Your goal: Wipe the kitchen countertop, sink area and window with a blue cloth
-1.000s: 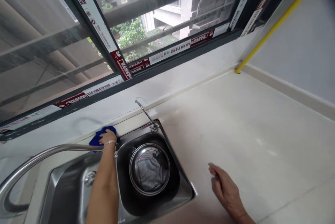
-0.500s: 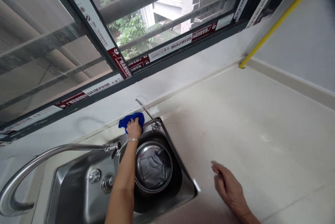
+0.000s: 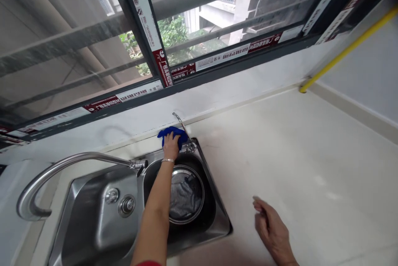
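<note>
Reaching past a curved steel faucet (image 3: 34, 199) and 2-basin steel sink (image 3: 87, 233), left hand (image 3: 171, 146) clamping a blue cloth (image 3: 174, 133) on the rear ledge, just beside a slim tap (image 3: 183, 129), round mesh strainer (image 3: 186, 194) sitting below, right hand (image 3: 272, 228) staying open over the pale countertop (image 3: 311, 166)

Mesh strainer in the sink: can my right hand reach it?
Probably yes: the right hand is beside the sink, with only its steel rim before the strainer; the left arm crosses on the strainer's other side.

We count one left hand (image 3: 171, 146), one right hand (image 3: 273, 228) and one blue cloth (image 3: 174, 133). We also count one two-basin steel sink (image 3: 93, 216), one arched faucet (image 3: 43, 183), one slim faucet (image 3: 183, 127) and one round mesh strainer (image 3: 186, 194).
</note>
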Tool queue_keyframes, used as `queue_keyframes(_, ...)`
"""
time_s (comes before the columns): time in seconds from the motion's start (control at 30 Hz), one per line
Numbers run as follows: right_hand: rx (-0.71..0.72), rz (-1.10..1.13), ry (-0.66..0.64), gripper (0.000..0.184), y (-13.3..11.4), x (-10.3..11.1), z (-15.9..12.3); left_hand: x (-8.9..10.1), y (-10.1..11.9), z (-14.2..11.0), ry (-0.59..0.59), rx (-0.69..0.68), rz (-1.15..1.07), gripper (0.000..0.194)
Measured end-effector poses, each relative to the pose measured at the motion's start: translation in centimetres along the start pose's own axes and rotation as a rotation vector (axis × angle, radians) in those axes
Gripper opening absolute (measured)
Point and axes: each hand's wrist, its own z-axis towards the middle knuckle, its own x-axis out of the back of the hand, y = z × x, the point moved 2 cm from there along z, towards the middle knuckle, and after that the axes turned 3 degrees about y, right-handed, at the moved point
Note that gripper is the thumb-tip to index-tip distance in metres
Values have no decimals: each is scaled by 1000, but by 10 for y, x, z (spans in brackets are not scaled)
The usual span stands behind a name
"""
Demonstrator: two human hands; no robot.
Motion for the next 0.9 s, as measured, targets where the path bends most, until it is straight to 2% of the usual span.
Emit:
queue_keyframes(0.17, -27, 22, -18, 41, 1, 0, 0, 7, -37, -42, 12, 140, 91, 58)
queue_keyframes(0.43, -20, 14, -18, 39, 2, -1, 0, 9, -69, -116, -92, 215, 189, 63)
queue_keyframes(0.57, -38, 7, -26, 39, 3, -1, -1, 10, -83, -130, -147, 194, 206, 70)
queue_keyframes(0.7, -32, 1, -24, 38, 6, -3, -2, 13, -87, -135, -150, 172, 202, 71)
queue_keyframes(0.77, -21, 3, -19, 38, 7, -4, -2, 15, -90, -142, -146, 145, 187, 67)
queue_keyframes(0.9, -15, 1, 5, 38, 8, -5, -2, 19, -101, -167, -159, 51, 134, 46)
